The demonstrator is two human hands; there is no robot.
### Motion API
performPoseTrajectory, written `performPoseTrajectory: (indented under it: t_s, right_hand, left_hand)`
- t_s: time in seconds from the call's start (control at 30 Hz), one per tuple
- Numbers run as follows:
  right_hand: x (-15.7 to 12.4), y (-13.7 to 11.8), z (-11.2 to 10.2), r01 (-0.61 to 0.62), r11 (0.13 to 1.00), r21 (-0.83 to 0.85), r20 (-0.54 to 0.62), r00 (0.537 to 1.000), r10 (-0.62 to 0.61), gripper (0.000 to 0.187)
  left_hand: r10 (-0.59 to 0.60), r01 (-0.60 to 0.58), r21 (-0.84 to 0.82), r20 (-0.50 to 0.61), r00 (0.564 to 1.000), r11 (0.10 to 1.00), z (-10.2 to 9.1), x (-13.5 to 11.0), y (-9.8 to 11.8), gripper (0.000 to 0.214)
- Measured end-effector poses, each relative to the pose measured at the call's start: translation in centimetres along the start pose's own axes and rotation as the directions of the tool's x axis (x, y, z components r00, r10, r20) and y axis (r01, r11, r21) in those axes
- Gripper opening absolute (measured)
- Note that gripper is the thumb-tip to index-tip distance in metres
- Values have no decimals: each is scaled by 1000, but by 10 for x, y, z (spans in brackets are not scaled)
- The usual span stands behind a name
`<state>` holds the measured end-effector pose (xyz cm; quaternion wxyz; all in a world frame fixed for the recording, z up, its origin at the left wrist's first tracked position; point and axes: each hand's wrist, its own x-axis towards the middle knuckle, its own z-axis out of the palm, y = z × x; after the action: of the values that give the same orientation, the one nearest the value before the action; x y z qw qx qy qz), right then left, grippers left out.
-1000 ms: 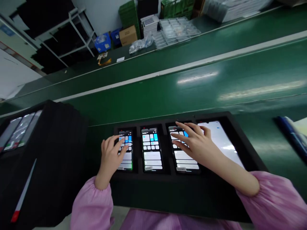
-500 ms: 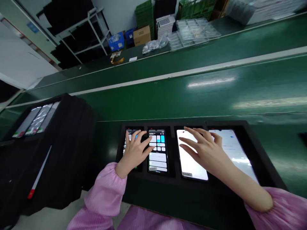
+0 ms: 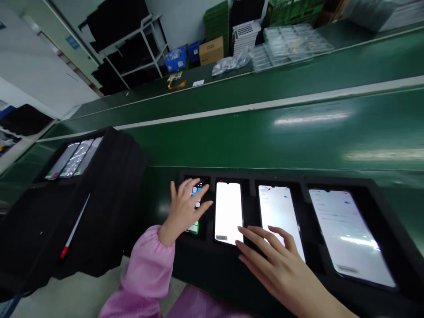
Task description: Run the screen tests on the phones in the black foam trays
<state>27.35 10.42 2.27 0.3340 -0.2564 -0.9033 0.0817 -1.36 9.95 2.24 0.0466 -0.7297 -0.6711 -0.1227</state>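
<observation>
Several smartphones lie face up, screens lit, in the slots of a black tray. My left hand is spread over the leftmost phone, hiding much of its screen, which shows dark and coloured tiles. Beside it, the second phone has a plain white screen with a small label at its bottom. My right hand hovers with fingers apart, its fingertips by the second phone's lower right corner, and covers the lower part of the third phone. A pale page with a blue switch shows on the third and the rightmost phone. Neither hand holds anything.
At left stands a stack of black trays holding bagged phones, with a thin red-ended tool on it. Behind the green bench are a blue bin, a cardboard box and clear plastic trays.
The second phone's screen has gone from a tile panel to white, and the third's from white to a page with a switch. My right hand has moved down and slightly left.
</observation>
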Motion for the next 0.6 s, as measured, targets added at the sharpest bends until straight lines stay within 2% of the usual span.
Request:
performPoseTrajectory:
  t_s: [0.1, 0.2, 0.4, 0.6]
  right_hand:
    - [-7, 1, -6, 43, 998, 36, 4, 999, -43, 24]
    - [-11, 4, -7, 99, 994, 49, 40, 994, -101, 24]
    - [-14, 2, 6, 162, 986, 38, 65, 984, -164, 25]
    - [-9, 4, 8, 221, 975, -27, 79, 973, -218, 25]
  left_hand:
    - [-113, 114, 22, -65, 992, 993, -8, -13, -32, 38]
    - [-157, 159, 35, -68, 985, 987, -8, -23, -47, 34]
    - [-172, 173, 57, -25, 985, 983, 1, -25, -43, 33]
    - [-179, 180, 42, -16, 984, 983, 0, -29, -44, 36]
